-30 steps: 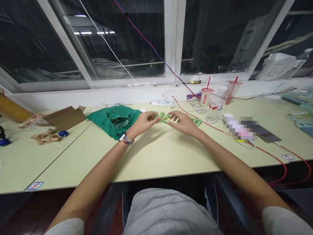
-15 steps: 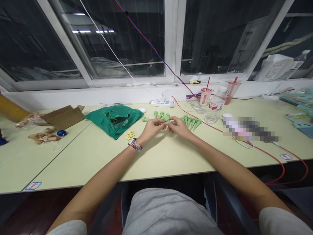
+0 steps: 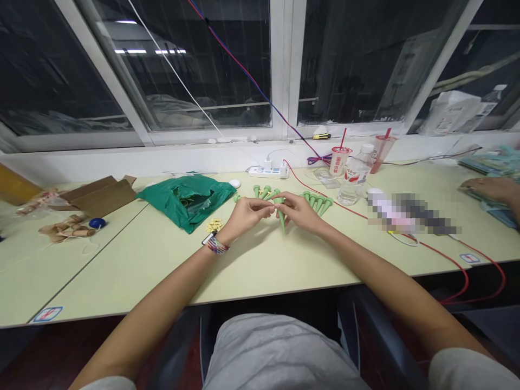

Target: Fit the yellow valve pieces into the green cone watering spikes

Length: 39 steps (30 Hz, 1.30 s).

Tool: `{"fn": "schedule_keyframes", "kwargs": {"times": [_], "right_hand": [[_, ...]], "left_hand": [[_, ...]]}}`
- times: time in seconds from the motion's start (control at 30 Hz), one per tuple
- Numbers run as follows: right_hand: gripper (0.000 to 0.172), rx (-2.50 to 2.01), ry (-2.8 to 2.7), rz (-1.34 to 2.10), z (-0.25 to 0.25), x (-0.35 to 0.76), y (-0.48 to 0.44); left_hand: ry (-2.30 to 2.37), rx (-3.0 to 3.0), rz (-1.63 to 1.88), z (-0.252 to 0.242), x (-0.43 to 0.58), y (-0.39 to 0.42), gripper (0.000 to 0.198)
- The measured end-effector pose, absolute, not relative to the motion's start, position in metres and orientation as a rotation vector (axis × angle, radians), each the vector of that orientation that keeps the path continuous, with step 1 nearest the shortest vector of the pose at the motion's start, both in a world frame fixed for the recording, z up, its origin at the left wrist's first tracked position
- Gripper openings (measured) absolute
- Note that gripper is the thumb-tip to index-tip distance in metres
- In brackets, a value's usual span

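A green cone-shaped plastic spike (image 3: 281, 221) is held in my right hand (image 3: 299, 212), its wide end up and its point down towards me. My left hand (image 3: 248, 218) pinches thumb and fingers together just left of the spike's top; whatever is between them is too small to make out. Beyond the hands lie several more green spikes (image 3: 266, 191), with small yellow parts near them. To the right rests another group of green spikes (image 3: 322, 202), side by side. A small heap of yellow pieces (image 3: 213, 224) is beside my left wrist.
An open green plastic bag (image 3: 184, 203) lies left, before a cardboard box (image 3: 99, 196) and wooden pieces (image 3: 69, 230). A power strip (image 3: 268, 171), drink cup (image 3: 339, 161) and water bottle (image 3: 355, 179) stand behind. Red cable crosses the right side. Another person's hand (image 3: 489, 188) is far right.
The spike in my right hand has turned, so its point now shows below my fingers. My left hand has shifted slightly left. Another person's hand has appeared at the far right.
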State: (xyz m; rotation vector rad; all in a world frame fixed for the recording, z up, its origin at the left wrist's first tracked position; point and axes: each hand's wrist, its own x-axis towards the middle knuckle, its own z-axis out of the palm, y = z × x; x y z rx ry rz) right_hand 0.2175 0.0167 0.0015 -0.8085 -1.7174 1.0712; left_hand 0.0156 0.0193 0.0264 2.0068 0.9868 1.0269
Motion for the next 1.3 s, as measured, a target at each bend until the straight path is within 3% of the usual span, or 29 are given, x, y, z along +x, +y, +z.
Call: {"fn": "schedule_keyframes", "kwargs": {"times": [0.23,0.33,0.47,0.6,0.73,0.87,1.1,1.3], "right_hand": [[0.058,-1.078,-1.399,0.882,0.009,0.279,0.026],[0.055,-1.248,-1.366,0.782,0.007,0.339,0.023],[0.046,-1.576,-1.550,0.529,-0.005,0.379,0.014],[0.050,-1.812,-1.635,0.274,-0.019,0.377,0.022],[0.040,-2.009,-1.633,0.214,-0.025,0.372,0.031],[0.045,-2.152,-1.684,0.151,-0.025,0.372,0.031],[0.051,-2.217,-1.699,0.111,-0.024,0.368,0.026],[0.043,-2.123,-1.822,-0.332,-0.012,0.331,0.010]], "left_hand": [[1.244,2.167,1.319,0.030,-0.036,0.023,0.032],[1.581,1.949,1.173,0.031,-0.095,0.036,0.037],[1.667,2.082,1.022,0.024,-0.141,0.053,0.040],[1.607,2.255,0.899,0.011,-0.143,0.062,0.041],[1.587,2.332,0.806,0.004,-0.139,0.061,0.040],[1.597,2.335,0.743,0.004,-0.139,0.057,0.042],[1.574,2.367,0.753,0.003,-0.136,0.054,0.044],[1.549,2.371,0.760,0.002,-0.136,0.054,0.042]]}}
